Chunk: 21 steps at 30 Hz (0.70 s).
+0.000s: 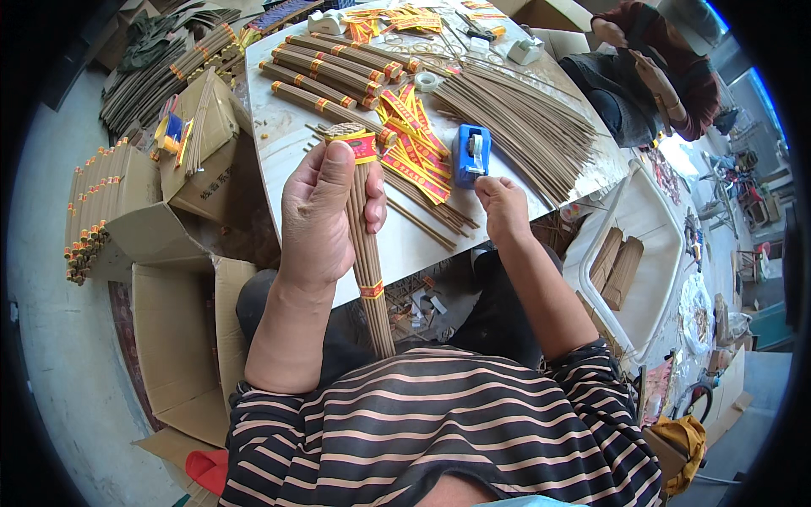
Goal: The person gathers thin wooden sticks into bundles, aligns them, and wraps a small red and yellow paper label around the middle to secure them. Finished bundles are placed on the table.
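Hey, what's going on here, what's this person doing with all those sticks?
A person seated at a table grips a bundle of incense sticks, banded with red and yellow labels, upright in the left hand. The right hand reaches to a blue tape dispenser. Finished bundles, spare labels and loose sticks lie on the table. Another person sits across.

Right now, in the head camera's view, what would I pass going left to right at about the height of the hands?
Stacked bundles on the floor → open cardboard box → left hand holding a stick bundle → red and yellow paper labels → blue tape dispenser → right hand → white tray.
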Each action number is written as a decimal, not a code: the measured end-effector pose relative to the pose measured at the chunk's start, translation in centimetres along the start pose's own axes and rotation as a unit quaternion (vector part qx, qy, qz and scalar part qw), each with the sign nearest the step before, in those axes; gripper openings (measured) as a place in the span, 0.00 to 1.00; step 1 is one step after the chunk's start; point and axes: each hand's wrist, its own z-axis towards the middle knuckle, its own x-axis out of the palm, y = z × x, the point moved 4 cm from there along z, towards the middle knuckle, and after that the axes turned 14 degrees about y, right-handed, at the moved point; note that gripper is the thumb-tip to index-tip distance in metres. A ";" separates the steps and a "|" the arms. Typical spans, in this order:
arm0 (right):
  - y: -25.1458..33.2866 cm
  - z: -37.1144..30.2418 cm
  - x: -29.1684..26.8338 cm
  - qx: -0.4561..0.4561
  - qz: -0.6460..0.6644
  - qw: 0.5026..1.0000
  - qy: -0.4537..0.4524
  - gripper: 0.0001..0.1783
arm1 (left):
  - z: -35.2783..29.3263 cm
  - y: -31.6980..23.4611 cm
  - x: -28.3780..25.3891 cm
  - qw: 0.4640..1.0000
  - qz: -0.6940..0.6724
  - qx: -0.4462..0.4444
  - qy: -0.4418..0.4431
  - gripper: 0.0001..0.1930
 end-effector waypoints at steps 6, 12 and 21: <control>-0.2 0.2 0.0 0.004 -0.049 0.999 -0.018 0.04 | -0.7 -0.5 -0.1 1.000 -0.005 0.007 -0.010 0.14; -0.7 0.6 -0.3 0.035 -0.056 0.997 -0.032 0.05 | -1.1 -0.9 -0.7 1.000 0.004 0.019 -0.005 0.15; -0.6 2.0 -0.1 0.025 -0.007 0.997 -0.076 0.06 | -1.3 -0.8 -1.0 1.000 0.012 0.021 -0.016 0.16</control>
